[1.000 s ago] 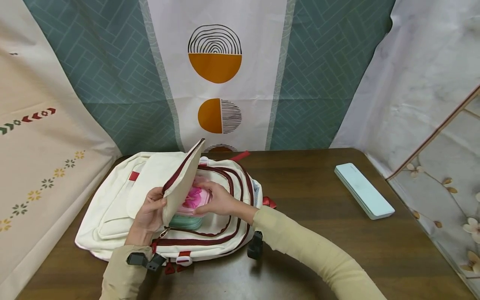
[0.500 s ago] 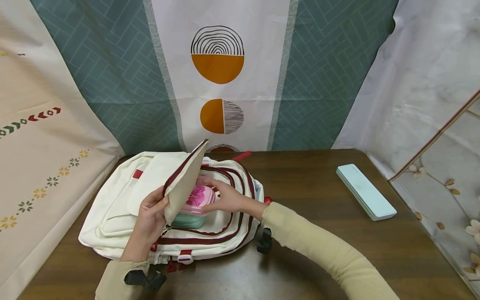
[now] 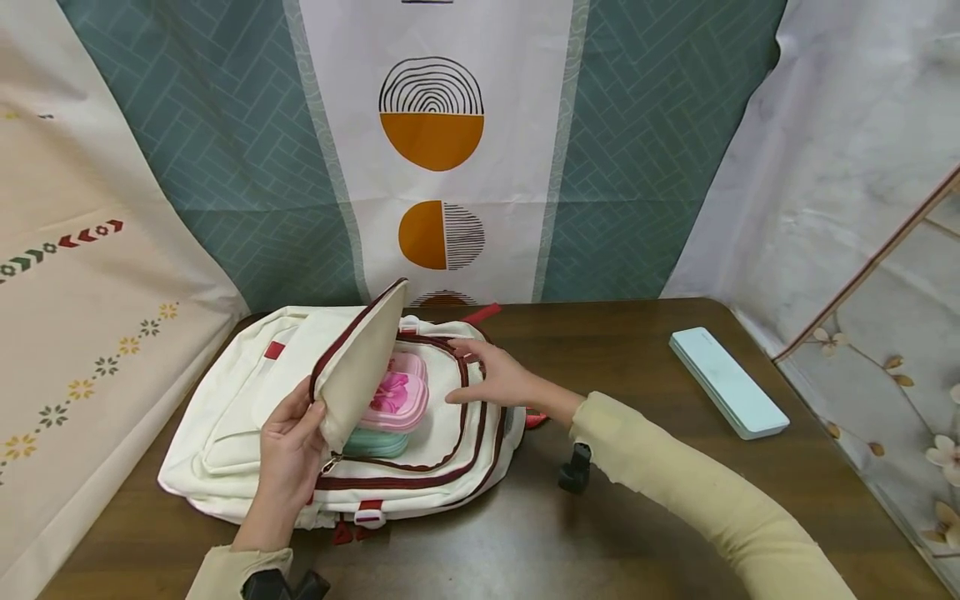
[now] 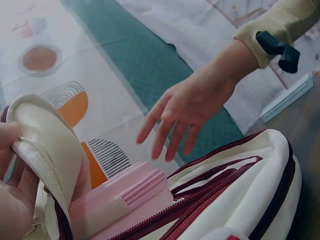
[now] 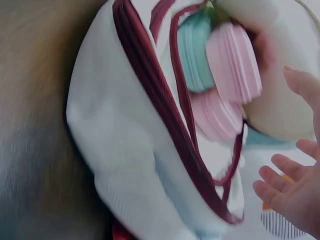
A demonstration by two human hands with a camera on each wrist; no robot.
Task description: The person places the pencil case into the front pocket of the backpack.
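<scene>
A white backpack (image 3: 232, 417) with dark red zips lies on the table. My left hand (image 3: 288, 450) pinches the edge of its front pocket flap (image 3: 365, 362) and holds it lifted. Inside the pocket a pink zip case (image 3: 408, 402) with a flower print rests on a teal zip case (image 3: 381, 444). The right wrist view shows a second pink case (image 5: 216, 116) beside them. My right hand (image 3: 501, 377), thumb and fingers spread, hovers over the pocket's right side, apart from the cases. The flap hides part of the cases in the head view.
A flat pale blue box (image 3: 729, 383) lies on the right of the brown table (image 3: 600, 358). Patterned cloths (image 3: 630, 150) hang behind and at both sides. Red straps (image 3: 482, 314) stick out of the backpack's right end.
My right hand has let go of the pink case and moved to the right, its fingers spreading. The pink case stays in the pocket. My left hand still holds the flap up.
</scene>
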